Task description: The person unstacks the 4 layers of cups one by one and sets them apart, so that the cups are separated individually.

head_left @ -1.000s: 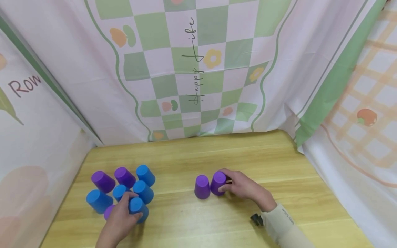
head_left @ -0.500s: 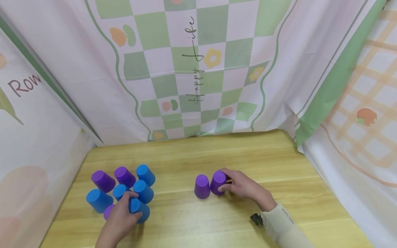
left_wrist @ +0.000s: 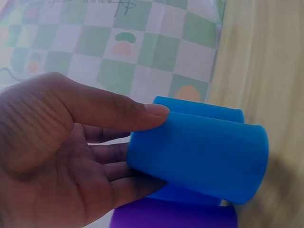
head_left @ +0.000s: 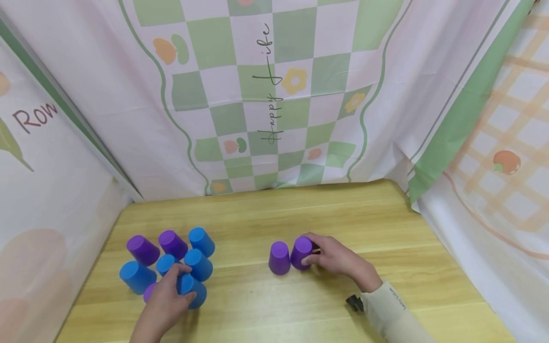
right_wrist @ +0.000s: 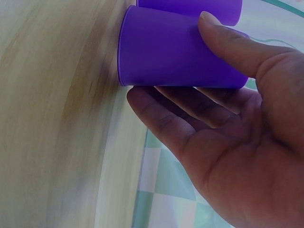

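Observation:
My left hand [head_left: 165, 302] grips an upside-down blue cup [head_left: 194, 290] at the front right of a cluster, thumb on its near side and fingers behind, as the left wrist view shows. Right of the middle, my right hand [head_left: 336, 257] holds an upside-down purple cup [head_left: 302, 253] between thumb and fingers. Its rim is down at the wooden table. Close on its left stands a second purple cup [head_left: 279, 258], also bottom up. In the right wrist view the held purple cup [right_wrist: 171, 52] overlaps that neighbour [right_wrist: 199, 9].
Around my left hand stand more upturned cups: blue ones [head_left: 198, 265] and purple ones [head_left: 143, 250], one purple cup [head_left: 149, 293] partly hidden by the hand. The wooden table [head_left: 257, 314] ends at a checkered curtain [head_left: 274, 95] behind. Printed cloth [head_left: 51, 190] hangs at the sides.
Almost nothing differs. The blue cup in my left hand has shifted very slightly to the right since a second ago; the right hand and its purple cup stay where they were.

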Action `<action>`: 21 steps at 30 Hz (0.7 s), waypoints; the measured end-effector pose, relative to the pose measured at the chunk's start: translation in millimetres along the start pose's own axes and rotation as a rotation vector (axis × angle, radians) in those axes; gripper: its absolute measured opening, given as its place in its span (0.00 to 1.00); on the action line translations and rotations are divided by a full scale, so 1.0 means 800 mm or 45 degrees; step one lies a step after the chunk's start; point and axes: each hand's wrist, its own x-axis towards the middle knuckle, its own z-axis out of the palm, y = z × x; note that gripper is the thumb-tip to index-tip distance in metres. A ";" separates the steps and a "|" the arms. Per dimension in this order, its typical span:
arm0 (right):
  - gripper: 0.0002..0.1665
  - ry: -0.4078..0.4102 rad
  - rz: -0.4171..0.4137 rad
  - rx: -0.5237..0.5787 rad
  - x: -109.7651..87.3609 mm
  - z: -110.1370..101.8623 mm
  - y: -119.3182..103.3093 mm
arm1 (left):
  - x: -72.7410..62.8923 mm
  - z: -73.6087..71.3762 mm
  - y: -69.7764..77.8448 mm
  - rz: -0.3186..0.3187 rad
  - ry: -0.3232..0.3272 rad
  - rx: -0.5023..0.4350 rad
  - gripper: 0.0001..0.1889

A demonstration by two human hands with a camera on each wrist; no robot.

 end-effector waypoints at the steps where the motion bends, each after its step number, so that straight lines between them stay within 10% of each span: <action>1: 0.21 -0.002 -0.001 0.001 0.000 0.000 0.000 | -0.001 -0.001 0.000 0.006 0.004 -0.001 0.27; 21: 0.22 -0.005 -0.004 0.011 0.001 0.001 0.002 | -0.027 -0.013 0.033 0.249 0.185 -0.171 0.23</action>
